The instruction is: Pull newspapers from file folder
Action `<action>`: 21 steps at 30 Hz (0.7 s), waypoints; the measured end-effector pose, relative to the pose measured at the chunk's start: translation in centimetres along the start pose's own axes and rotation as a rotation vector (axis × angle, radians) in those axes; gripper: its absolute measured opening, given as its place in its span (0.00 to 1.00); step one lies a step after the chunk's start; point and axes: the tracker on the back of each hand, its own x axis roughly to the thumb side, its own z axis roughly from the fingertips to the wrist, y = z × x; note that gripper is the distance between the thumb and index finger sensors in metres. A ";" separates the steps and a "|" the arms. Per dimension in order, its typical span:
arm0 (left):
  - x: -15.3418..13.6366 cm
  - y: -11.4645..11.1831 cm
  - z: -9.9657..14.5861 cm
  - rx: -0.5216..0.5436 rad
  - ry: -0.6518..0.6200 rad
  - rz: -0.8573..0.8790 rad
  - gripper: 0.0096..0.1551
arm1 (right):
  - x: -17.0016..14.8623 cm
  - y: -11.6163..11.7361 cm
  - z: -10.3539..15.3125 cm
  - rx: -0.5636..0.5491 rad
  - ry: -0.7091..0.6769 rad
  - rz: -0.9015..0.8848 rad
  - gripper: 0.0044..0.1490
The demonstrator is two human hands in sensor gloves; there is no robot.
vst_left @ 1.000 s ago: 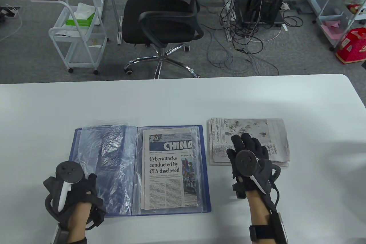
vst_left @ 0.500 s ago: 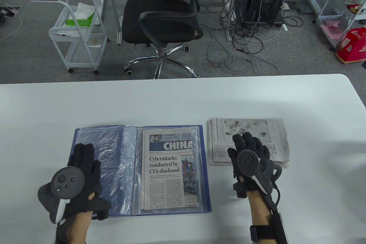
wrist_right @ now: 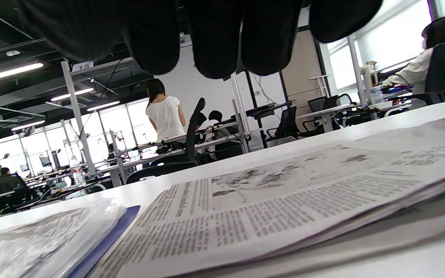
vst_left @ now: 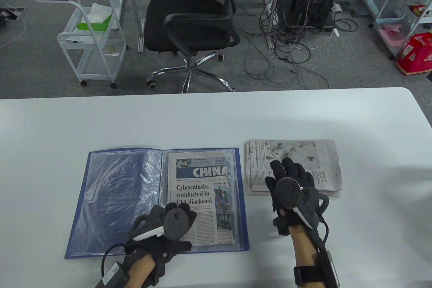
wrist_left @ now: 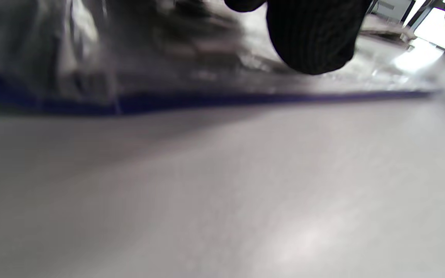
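A blue file folder [vst_left: 81,220] lies open on the white table. Its right page holds a newspaper [vst_left: 199,186] headed "CHINA" inside a clear sleeve. The left page shows empty clear sleeves [vst_left: 114,197]. My left hand [vst_left: 184,212] is over the lower part of that newspaper near the fold, fingers spread and gripping nothing. The left wrist view is blurred; one fingertip [wrist_left: 311,38] hangs just above the sleeve and the folder's blue edge [wrist_left: 245,98]. My right hand [vst_left: 290,169] hovers open over a stack of loose newspapers [vst_left: 324,163] right of the folder; its fingers [wrist_right: 214,38] hang above the stack [wrist_right: 284,193].
The table's far edge [vst_left: 216,94] runs behind the folder. Beyond it stand a black office chair [vst_left: 192,21], a white cart [vst_left: 91,41] and floor cables. The folder's right edge [wrist_right: 102,239] lies close beside the newspaper stack.
My left hand has moved right, from the folder's left page to the lower part of the sleeved newspaper. The left sleeves lie flatter. My right hand has barely moved.
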 end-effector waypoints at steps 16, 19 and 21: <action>1.1 0.0 0.0 0.040 0.073 -0.069 0.42 | 15.5 7.3 -8.0 0.333 -0.107 -0.028 0.36; 1.1 0.0 -0.1 0.038 0.076 -0.075 0.42 | 17.6 8.9 -9.9 0.370 -0.103 0.027 0.35; 1.1 0.0 -0.1 0.035 0.076 -0.075 0.42 | 18.4 9.6 -10.6 0.379 -0.100 0.069 0.34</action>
